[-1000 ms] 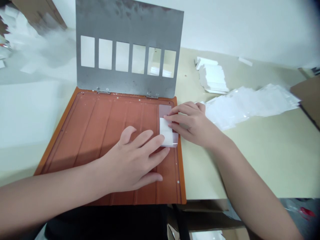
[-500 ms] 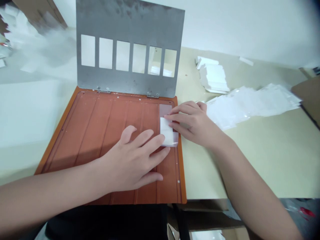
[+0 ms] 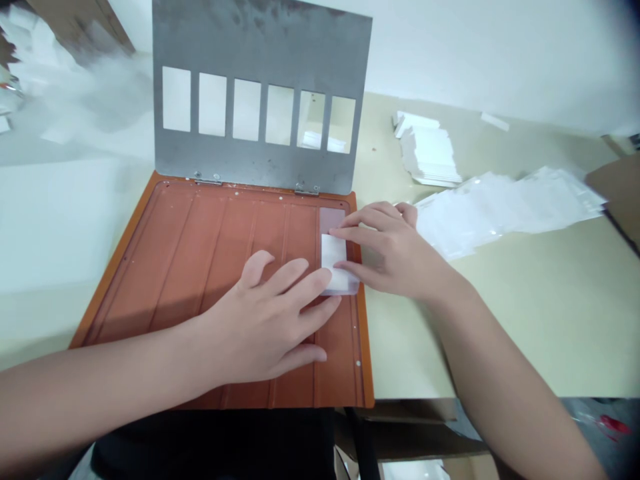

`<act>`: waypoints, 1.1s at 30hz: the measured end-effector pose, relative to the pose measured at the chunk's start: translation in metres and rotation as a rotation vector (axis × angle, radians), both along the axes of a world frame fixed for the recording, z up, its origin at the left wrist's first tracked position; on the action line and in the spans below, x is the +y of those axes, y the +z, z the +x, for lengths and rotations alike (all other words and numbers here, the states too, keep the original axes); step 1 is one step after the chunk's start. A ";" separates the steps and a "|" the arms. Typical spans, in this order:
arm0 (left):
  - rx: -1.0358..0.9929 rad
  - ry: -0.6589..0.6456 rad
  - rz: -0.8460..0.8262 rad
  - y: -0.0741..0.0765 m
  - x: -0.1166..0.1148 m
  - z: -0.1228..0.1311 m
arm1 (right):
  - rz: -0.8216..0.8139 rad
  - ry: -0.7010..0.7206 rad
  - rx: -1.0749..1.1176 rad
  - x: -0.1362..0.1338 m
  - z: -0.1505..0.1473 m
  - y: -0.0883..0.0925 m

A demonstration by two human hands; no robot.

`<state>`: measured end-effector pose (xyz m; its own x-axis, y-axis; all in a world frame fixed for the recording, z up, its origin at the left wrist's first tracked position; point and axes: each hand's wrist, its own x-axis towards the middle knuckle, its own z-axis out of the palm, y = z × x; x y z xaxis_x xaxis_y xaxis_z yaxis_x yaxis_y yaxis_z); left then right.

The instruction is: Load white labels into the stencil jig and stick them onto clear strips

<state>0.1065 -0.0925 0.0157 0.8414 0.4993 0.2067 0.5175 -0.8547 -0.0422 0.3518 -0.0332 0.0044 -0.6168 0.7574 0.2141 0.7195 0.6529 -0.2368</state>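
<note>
one white card (image 3: 333,253) in clear sleeve (image 3: 341,287)

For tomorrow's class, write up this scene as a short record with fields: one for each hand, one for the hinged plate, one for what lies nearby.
Left hand: spread flat on the orange tray, fingertips by the clear film's edge.
Right hand: fingertips on a white card lying on clear film at the tray's right side.
Hinged plate: steel plate with six rectangular windows, raised behind the tray.
Nearby: stack of white card pieces and a row of clear sleeves on the pale table.
</note>
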 end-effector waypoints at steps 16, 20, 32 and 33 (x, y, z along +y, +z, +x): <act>-0.010 -0.006 -0.014 -0.002 0.001 -0.001 | 0.021 -0.007 -0.049 -0.005 -0.001 0.004; -0.022 -0.012 -0.012 -0.003 0.001 -0.001 | 0.021 -0.005 -0.050 -0.005 0.000 0.004; -0.013 0.000 -0.038 -0.003 0.000 -0.001 | 0.025 0.001 -0.035 -0.005 -0.001 0.005; -0.012 -0.005 -0.034 -0.003 0.000 -0.001 | 0.026 -0.001 -0.040 -0.005 0.000 0.005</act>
<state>0.1053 -0.0921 0.0130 0.8418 0.5016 0.1996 0.5131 -0.8583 -0.0070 0.3513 -0.0383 0.0091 -0.6248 0.7523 0.2089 0.7283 0.6580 -0.1914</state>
